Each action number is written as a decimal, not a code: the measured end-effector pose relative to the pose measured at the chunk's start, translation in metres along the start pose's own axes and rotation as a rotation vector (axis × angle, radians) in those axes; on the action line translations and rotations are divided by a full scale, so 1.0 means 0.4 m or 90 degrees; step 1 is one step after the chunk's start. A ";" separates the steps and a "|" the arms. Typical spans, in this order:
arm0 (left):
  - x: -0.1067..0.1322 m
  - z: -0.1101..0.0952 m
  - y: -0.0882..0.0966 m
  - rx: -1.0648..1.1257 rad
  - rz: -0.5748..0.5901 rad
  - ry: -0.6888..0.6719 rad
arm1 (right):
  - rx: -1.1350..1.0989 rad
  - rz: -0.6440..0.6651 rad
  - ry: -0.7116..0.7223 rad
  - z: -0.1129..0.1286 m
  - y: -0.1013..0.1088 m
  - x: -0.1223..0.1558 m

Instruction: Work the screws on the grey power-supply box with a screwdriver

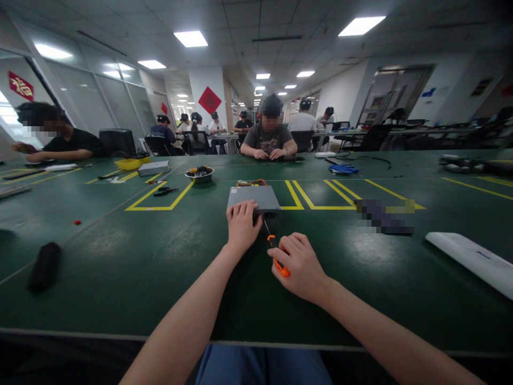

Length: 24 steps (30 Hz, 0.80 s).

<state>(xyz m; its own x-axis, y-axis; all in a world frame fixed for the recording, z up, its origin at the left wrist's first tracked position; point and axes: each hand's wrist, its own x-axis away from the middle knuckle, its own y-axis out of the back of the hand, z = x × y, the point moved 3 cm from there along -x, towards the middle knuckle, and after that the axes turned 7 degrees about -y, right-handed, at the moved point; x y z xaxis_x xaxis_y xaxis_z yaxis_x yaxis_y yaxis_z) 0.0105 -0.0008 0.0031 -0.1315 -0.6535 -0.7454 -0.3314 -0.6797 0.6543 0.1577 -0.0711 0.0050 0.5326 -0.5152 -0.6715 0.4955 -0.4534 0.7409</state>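
Note:
A grey metal box (253,198) lies on the green table mat, with several coloured wires (251,183) at its far side. My left hand (242,227) grips its near edge, fingers curled over the top. My right hand (298,266) holds an orange-handled screwdriver (277,258) low beside the box. Its thin shaft (266,228) points up toward the box's near face, and the tip is hidden in shadow, so I cannot tell whether it touches.
A steel bowl of small parts (199,175), black-handled pliers (165,191) and a yellow tray (132,163) stand to the left. A white panel (473,256) lies right, a black pouch (45,266) left. Co-workers sit across the table (268,141).

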 end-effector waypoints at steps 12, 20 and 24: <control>0.001 0.003 -0.001 -0.004 -0.001 -0.004 | -0.018 -0.061 -0.015 -0.029 0.029 0.005; 0.001 0.003 -0.001 -0.009 -0.001 -0.003 | -0.031 -0.101 -0.050 -0.062 0.052 0.022; 0.001 0.003 -0.001 -0.012 0.001 -0.003 | -0.033 -0.103 -0.054 -0.064 0.049 0.021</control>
<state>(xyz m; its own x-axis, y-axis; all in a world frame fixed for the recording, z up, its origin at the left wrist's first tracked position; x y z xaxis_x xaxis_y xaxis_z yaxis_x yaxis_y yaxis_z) 0.0096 -0.0006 0.0024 -0.1369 -0.6533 -0.7446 -0.3135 -0.6844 0.6582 0.1895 -0.0656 0.0134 0.3846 -0.4991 -0.7765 0.6057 -0.4984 0.6203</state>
